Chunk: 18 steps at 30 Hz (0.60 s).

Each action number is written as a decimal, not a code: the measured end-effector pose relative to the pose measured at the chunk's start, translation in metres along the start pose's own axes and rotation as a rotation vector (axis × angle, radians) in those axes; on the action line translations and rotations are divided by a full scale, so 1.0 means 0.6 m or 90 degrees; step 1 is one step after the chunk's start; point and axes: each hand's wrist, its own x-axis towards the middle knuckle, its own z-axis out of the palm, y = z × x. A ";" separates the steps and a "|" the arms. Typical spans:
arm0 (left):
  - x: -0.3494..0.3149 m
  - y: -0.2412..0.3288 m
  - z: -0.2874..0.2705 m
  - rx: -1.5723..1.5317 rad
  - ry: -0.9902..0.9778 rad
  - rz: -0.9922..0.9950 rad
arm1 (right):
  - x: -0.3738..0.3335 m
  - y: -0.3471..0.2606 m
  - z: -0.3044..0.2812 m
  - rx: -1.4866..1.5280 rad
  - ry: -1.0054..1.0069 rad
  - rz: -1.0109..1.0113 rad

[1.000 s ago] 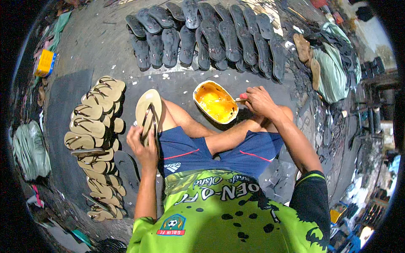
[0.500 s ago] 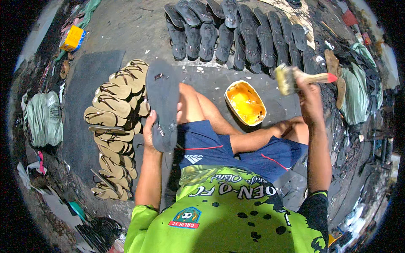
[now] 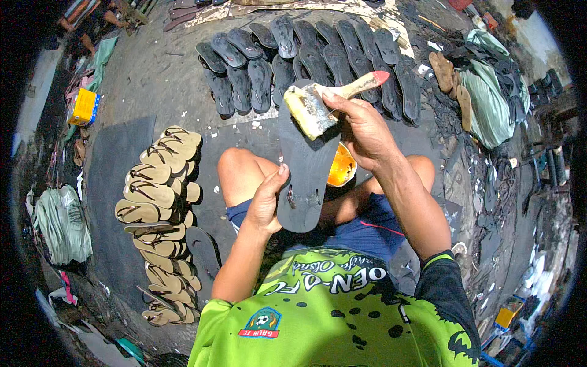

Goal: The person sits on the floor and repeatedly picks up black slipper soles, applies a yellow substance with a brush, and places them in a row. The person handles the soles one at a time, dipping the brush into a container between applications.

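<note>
My left hand [image 3: 266,199] grips the side of a flat black sandal sole [image 3: 304,177], thumb on its face, holding it upright above my lap. Small strap ends show in holes near its lower end. In my right hand [image 3: 367,131] is a wide paintbrush [image 3: 309,113] with a pale, red-tipped wooden handle. Its glue-caked, yellowish bristles lie over the upper part of the sole; whether they touch it I cannot tell. Behind the sole, partly hidden, stands a tub [image 3: 341,166] with orange-yellow glue inside.
Several tan sandals with dark straps [image 3: 153,192] stand in a curved row at the left. Rows of black soles [image 3: 251,76] lie ahead. A loose black sole [image 3: 205,248] rests by my left forearm. Pale green sacks [image 3: 489,110] and scraps line the right side; a yellow box [image 3: 84,106] stands far left.
The brush has come left from the open space at the right to over the sole. My left hand has brought the sole rightward to in front of me, now partly covering the glue tub.
</note>
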 end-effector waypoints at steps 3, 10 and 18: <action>-0.025 -0.023 -0.004 0.427 0.244 0.146 | 0.006 0.005 0.002 -0.045 0.066 -0.059; -0.005 -0.031 0.056 0.466 0.236 0.136 | -0.005 -0.012 -0.002 -0.164 0.102 -0.115; 0.016 -0.053 0.075 0.408 0.221 0.165 | -0.021 -0.025 -0.008 -0.182 0.104 -0.167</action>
